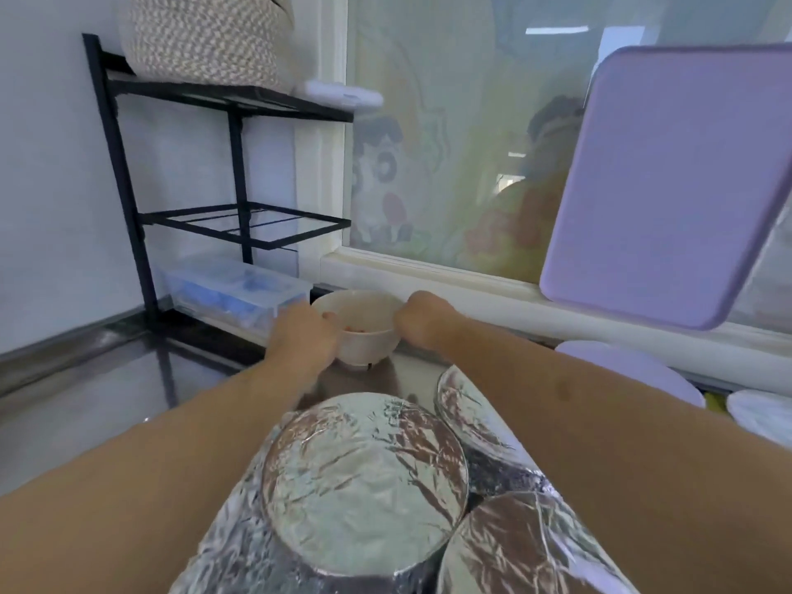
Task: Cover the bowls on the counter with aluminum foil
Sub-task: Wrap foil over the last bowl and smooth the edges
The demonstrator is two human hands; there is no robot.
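Three bowls wrapped, one more to go

Near the person sit three bowls with shiny foil tops: a big one in the middle, one behind it to the right, and one at the bottom right. They look done. At the back of the counter, by the window, is a white bowl with no foil yet — something orange sits inside. The left hand holds its left rim, fingers curled over the edge. The right hand is curled at the right rim — it seems to hold it too. No loose foil shows, so this bowl looks like the last job.
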